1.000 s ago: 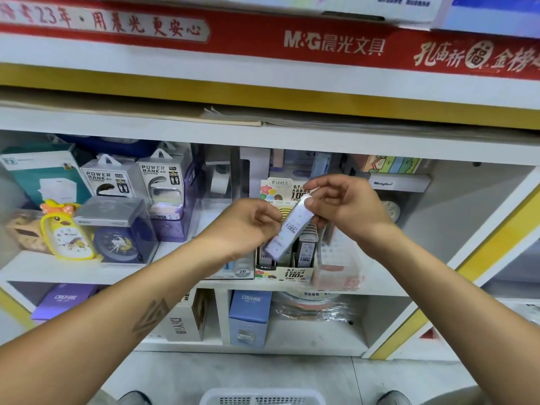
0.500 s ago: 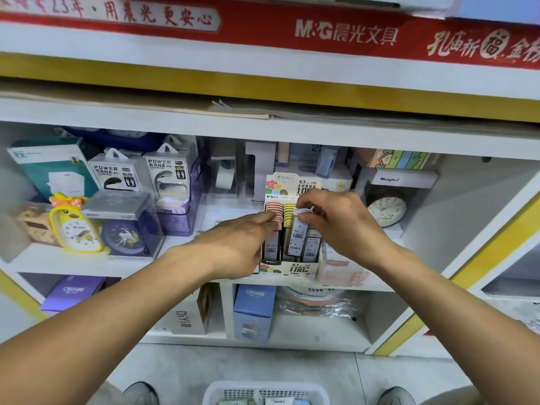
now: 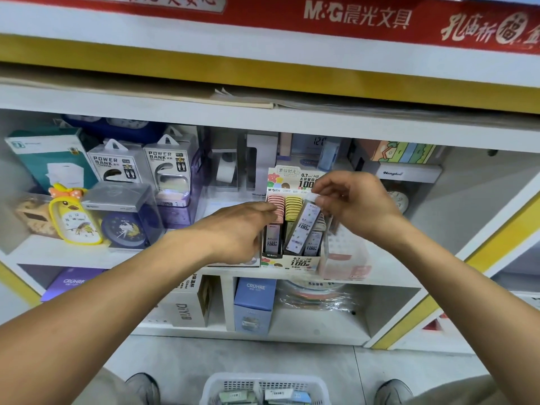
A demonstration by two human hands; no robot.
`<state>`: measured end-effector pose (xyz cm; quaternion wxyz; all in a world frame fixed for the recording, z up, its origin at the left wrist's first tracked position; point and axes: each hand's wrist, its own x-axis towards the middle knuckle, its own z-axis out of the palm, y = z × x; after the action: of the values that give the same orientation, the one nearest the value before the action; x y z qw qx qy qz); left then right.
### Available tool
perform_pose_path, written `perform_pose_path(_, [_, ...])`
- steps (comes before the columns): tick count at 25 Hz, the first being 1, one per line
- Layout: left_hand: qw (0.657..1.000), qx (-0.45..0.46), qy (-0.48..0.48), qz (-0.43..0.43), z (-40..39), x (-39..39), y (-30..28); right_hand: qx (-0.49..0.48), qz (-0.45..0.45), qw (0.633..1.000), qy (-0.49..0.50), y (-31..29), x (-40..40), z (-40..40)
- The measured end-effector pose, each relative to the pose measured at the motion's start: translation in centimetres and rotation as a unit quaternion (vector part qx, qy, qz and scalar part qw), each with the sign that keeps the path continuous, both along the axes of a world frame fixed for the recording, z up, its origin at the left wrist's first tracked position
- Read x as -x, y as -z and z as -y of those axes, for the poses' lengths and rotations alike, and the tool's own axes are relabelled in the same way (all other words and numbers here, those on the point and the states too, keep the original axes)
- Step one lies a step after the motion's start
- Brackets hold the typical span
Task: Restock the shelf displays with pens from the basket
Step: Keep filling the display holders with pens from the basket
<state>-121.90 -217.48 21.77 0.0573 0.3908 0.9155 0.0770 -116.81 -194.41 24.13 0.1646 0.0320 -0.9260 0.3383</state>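
Note:
A cardboard display box [image 3: 295,263] of slim lead cases stands on the middle shelf, with pink and yellow caps in rows. My right hand [image 3: 355,204] pinches the top of one pale lilac case [image 3: 302,229], which tilts down into the box's right rows. My left hand [image 3: 236,229] rests flat against the box's left side, fingertips touching the pink caps. A white basket [image 3: 264,388] with several small packs sits on the floor between my shoes.
Power bank packs [image 3: 117,163], a yellow duck clock [image 3: 74,219] and a boxed blue clock [image 3: 125,220] fill the shelf's left. A clear pink container [image 3: 346,255] stands right of the display box. Boxes [image 3: 254,305] sit on the lower shelf.
Both hands moved from in front of the shelf down to the display box. The case, held by both hands before, is now held by the right hand alone and tips into the box.

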Motion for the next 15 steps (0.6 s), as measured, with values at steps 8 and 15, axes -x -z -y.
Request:
perform_pose_path(8, [1.000, 0.008, -0.007, -0.008, -0.6, -0.2, 0.0, -0.239, -0.047, 0.966, -0.088, 0.7, -2.0, -1.2])
perform_pose_path(15, [1.000, 0.008, -0.003, -0.008, -1.0, -0.4, -0.3, -0.259, -0.049, 0.961, -0.079, 1.6, -1.7, -1.5])
